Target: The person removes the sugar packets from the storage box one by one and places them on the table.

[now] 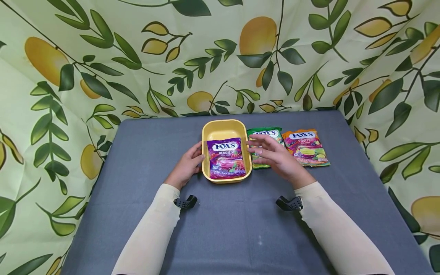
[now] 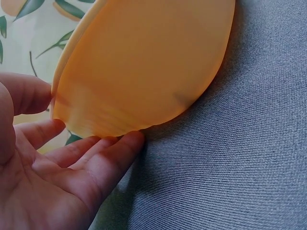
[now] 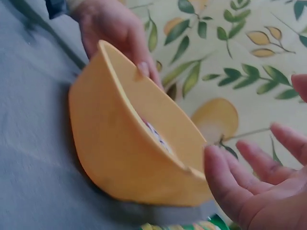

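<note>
A yellow plastic tub [image 1: 223,128] stands on the table, and a purple Fox's Berries candy packet [image 1: 225,158] lies inside it. My left hand [image 1: 185,166] holds the tub's left side. Its thumb is at the rim and the other fingers are against the outer wall, as the left wrist view shows. My right hand [image 1: 275,156] is by the tub's right side, fingers spread and holding nothing; whether a fingertip touches the rim I cannot tell. Partly under that hand in the head view is a green Fox's packet [image 1: 264,131]. An orange Fox's Fruits packet [image 1: 306,147] lies to its right.
The grey cloth-covered table [image 1: 220,229] extends toward me and to both sides. A leaf-and-fruit patterned curtain [image 1: 213,30] encloses its back and sides. Both wrists wear black devices, one being the right wrist device [image 1: 289,203].
</note>
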Demonstrator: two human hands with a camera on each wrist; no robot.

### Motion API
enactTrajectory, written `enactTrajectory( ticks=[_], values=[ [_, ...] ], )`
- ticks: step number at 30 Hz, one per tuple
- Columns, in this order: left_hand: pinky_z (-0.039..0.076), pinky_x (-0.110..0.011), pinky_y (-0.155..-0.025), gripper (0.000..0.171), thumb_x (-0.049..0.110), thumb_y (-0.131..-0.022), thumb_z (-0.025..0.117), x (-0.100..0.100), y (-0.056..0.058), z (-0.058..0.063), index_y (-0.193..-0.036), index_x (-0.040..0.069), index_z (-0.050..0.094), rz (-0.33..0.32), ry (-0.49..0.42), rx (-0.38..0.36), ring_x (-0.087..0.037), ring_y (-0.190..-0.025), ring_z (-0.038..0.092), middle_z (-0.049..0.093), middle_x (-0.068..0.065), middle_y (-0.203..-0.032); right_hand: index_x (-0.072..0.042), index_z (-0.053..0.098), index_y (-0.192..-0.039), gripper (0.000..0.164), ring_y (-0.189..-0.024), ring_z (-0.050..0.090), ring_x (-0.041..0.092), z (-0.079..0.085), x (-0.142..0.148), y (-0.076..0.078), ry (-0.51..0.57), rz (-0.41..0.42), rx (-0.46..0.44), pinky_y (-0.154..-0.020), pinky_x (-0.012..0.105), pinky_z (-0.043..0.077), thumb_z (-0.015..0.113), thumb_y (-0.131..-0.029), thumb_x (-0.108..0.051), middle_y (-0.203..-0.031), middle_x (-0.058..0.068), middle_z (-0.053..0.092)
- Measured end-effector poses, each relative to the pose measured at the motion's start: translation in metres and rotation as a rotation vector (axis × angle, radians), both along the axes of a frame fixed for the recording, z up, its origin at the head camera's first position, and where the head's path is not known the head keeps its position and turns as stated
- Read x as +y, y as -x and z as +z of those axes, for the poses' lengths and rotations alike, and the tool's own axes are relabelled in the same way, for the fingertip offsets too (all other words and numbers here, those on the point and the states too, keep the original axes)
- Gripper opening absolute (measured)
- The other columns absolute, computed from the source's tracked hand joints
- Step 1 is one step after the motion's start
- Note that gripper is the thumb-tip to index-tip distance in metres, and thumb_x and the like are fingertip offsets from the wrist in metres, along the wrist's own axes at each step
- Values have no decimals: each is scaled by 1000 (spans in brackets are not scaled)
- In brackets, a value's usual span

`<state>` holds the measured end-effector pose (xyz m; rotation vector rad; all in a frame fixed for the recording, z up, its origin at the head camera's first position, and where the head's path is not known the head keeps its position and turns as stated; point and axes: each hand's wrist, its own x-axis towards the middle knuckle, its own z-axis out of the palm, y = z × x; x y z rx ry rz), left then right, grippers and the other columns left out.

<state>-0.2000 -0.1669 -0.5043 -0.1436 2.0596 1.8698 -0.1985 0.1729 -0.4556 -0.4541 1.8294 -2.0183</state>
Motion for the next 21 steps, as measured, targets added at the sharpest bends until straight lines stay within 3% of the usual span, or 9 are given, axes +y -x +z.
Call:
enactTrajectory(
  ticks=[4,7,15,21],
  values=[
    [57,-49,-101,62,24,-116,55,0,-1,0,-173,29,33,-3,1,2,-29,-133,61,47,-8,-164,1,34,-165,58,-149,40,51,-2,-20,-1,-2,12,-41,-104,55,54,56,-112,-12,-164,31,35],
    [57,-50,-101,62,23,-115,55,1,-1,0,-173,28,33,-4,-2,7,-29,-133,61,47,-9,-164,0,33,-165,63,-150,39,50,-2,-36,-2,-60,-7,-52,-110,59,49,61,-111,-13,-165,29,33],
    [58,-48,-100,63,23,-115,56,3,0,0,-173,27,33,-17,-19,13,-30,-132,62,47,-10,-164,-3,39,-162,69,-149,42,44,3,-76,-5,-497,-165,80,-119,60,38,72,-106,-25,-162,23,43],
    [58,-50,-100,63,20,-115,55,0,0,-1,-173,24,32,-12,-50,24,-33,-134,61,46,-13,-165,0,35,-164,79,-139,48,37,-1,-101,-2,-666,-151,70,-117,59,40,76,-103,-29,-154,23,45]
  ],
)
